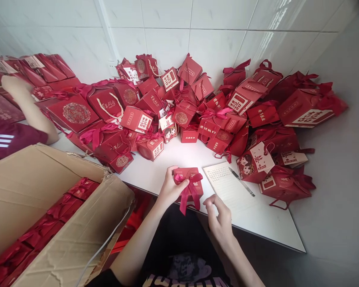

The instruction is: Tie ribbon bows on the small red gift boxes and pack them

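Observation:
A red gift box with a dark pink ribbon bow sits at the front edge of the white table. My left hand grips the box from its left side, the thumb lying over the bow. The ribbon tails hang down the front of the box. Just right of the box, my right hand is raised with its fingers curled, apart from the box. Its thumb and forefinger come close together; whether something small is between them I cannot make out.
Red gift boxes are heaped along the tiled wall. A notebook with a pen lies right. At lower left stands a cardboard carton holding ribboned red boxes. Another person's arm reaches in at far left.

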`<state>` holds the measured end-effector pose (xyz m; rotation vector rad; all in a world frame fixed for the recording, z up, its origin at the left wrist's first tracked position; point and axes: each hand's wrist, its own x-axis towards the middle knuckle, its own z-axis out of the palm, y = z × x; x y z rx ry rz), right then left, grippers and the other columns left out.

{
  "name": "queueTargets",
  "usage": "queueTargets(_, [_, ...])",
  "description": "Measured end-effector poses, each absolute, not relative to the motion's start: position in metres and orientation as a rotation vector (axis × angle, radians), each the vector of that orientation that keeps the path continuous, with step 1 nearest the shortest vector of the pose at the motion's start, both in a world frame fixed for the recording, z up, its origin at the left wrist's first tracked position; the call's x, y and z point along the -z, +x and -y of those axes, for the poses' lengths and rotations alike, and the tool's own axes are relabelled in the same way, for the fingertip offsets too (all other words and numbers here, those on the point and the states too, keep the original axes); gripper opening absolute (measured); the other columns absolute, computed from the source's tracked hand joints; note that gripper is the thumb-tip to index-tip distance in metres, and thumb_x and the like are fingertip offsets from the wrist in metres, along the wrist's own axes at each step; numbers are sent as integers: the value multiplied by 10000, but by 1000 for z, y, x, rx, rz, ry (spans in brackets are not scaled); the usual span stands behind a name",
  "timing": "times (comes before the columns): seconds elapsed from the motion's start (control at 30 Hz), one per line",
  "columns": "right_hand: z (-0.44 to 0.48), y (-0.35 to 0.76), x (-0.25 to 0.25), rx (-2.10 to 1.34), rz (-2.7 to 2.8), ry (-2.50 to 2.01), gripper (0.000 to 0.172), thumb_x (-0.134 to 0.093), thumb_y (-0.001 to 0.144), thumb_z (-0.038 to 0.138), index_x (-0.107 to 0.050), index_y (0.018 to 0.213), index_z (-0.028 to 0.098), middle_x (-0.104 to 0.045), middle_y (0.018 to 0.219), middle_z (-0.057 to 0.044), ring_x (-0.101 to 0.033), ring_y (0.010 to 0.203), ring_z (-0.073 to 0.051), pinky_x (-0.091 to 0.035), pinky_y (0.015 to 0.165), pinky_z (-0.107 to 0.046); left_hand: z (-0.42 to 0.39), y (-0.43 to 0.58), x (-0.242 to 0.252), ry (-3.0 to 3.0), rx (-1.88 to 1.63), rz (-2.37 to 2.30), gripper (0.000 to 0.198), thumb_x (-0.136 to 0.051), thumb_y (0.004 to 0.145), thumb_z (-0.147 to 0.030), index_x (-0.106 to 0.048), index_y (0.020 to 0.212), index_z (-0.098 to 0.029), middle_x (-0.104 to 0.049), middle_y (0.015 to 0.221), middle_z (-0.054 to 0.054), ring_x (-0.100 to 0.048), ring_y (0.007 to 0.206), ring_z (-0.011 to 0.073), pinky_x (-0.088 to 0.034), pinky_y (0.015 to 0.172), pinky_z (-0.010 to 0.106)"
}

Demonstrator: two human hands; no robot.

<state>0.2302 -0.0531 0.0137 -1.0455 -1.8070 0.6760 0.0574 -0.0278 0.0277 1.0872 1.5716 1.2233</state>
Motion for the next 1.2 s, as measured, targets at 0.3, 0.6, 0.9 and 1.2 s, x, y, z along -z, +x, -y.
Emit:
queueTargets(0.3, [45,223,-8,-1365,1705,-1228,418,-456,828,552,-478,628,186,-398,550,35,-359,524,-114,-303,525,-246,26,56,-23,1095,-1250,-1533,483,-643,704,-263,-375,1103,-219,-549,1075,50,-592,927,161,-444,864,318])
queueTargets(0.6, [45,233,-10,-1483,1697,-1207,457,-468,805,582,-444,583,183,-356,546,42,-300,519,-96,-249,509,-237,26,56,-26,1091,-1243,-1515,450,-637,714,-251,-379,1081,-218,-558,1007,26,-594,879,153,-457,837,310])
queueTargets(0.9, [43,251,-6,-1451,1865,-1240,459,-436,824,565,-607,671,167,-393,503,40,-341,478,-101,-282,472,-236,27,52,-29,1089,-1179,-1480,480,-632,729,-288,-358,1119,-229,-564,1042,30,-600,916,164,-462,845,314])
queueTargets(1.2, [20,267,-22,-1038,1789,-1344,365,-504,812,527,-606,860,180,-569,713,-23,-542,679,-168,-461,628,-294,22,42,-32,1154,-1070,-1381,508,-639,736,-315,-370,1156,-221,-590,1000,28,-575,1014,197,-431,929,349])
